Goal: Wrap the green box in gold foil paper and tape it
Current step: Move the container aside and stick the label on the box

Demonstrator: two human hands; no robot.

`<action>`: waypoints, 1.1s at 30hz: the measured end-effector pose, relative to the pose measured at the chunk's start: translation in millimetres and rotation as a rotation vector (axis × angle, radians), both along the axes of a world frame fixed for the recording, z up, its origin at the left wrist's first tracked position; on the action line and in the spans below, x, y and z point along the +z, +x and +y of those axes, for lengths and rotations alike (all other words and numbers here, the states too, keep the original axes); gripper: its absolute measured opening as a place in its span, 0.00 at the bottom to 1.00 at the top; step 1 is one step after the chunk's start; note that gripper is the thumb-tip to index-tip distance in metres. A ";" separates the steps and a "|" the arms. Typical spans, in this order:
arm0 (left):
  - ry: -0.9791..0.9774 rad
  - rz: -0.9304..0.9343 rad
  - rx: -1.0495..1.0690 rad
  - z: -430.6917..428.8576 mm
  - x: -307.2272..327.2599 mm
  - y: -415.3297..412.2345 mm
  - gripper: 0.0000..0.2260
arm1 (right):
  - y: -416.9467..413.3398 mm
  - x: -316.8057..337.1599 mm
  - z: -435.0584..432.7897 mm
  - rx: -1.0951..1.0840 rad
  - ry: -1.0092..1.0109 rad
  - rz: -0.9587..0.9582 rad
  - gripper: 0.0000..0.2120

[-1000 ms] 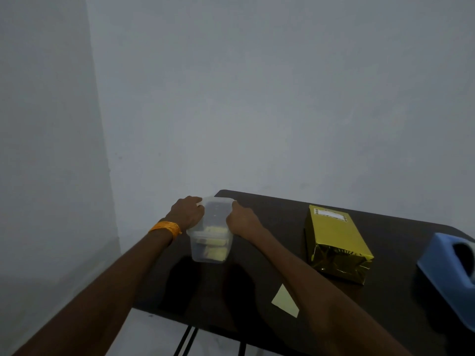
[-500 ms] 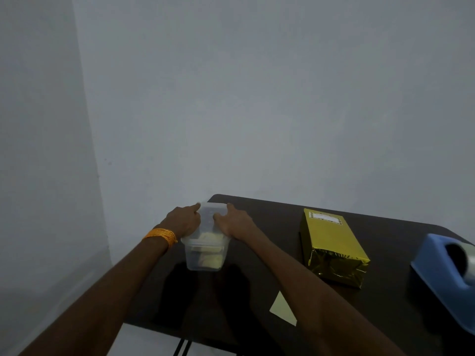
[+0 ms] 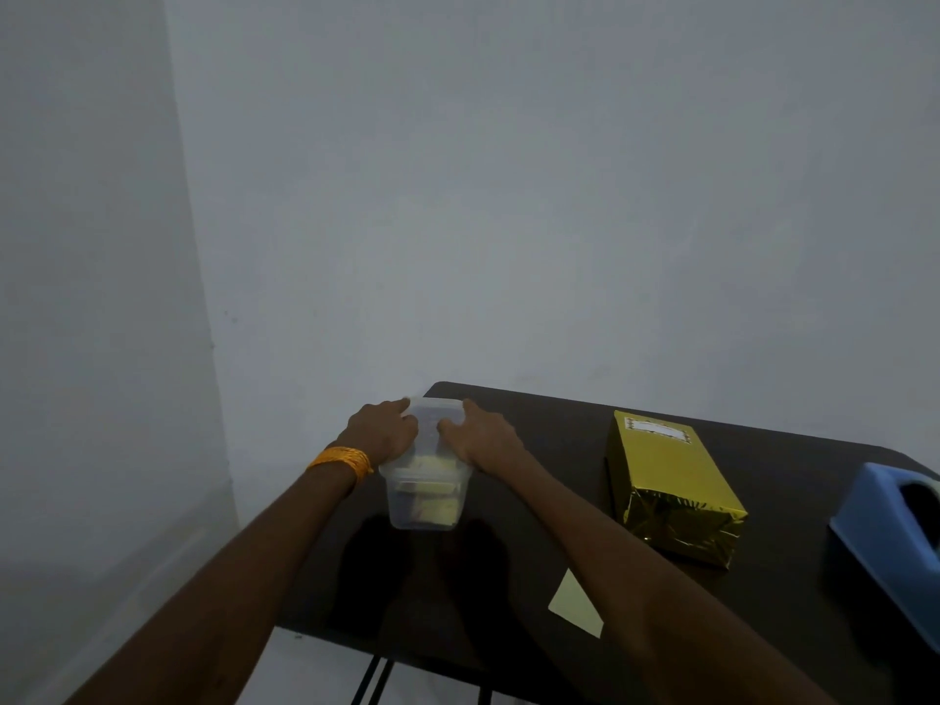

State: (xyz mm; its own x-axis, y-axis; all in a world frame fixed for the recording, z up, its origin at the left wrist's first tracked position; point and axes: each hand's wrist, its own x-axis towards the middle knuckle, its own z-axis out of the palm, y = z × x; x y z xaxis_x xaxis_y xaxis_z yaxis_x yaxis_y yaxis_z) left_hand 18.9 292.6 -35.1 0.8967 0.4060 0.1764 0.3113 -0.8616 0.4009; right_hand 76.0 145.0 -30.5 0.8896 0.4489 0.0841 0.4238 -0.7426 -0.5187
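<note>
The left hand [image 3: 386, 432] and right hand [image 3: 483, 440] both clasp the lid edges of the clear tub [image 3: 424, 501]. The gold-wrapped box [image 3: 666, 480] lies well right of this grip. Press both lid sides evenly, so the tub does not tip

Open table [image 3: 559, 429] between tub [image 3: 424, 501] and wrapped box [image 3: 666, 475], dispenser [image 3: 885, 547] right

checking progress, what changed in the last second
The left hand and right hand crept inward over the lid of the clear container they hold. Container, gold-wrapped box, yellow paper slip and blue tape dispenser stayed put.
</note>
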 end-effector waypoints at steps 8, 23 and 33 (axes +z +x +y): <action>-0.033 -0.029 -0.003 -3.2 3.4 -4.2 0.22 | -26.3 -10.4 -1.4 -0.062 0.010 -0.008 0.39; -0.456 -0.226 -0.030 -4.4 -2.8 -31.6 0.34 | -32.0 -11.5 -9.0 -0.105 0.202 0.089 0.34; -0.761 -0.257 -0.325 -10.1 -29.4 -67.5 0.25 | -37.2 -38.7 -38.0 0.047 0.605 0.168 0.37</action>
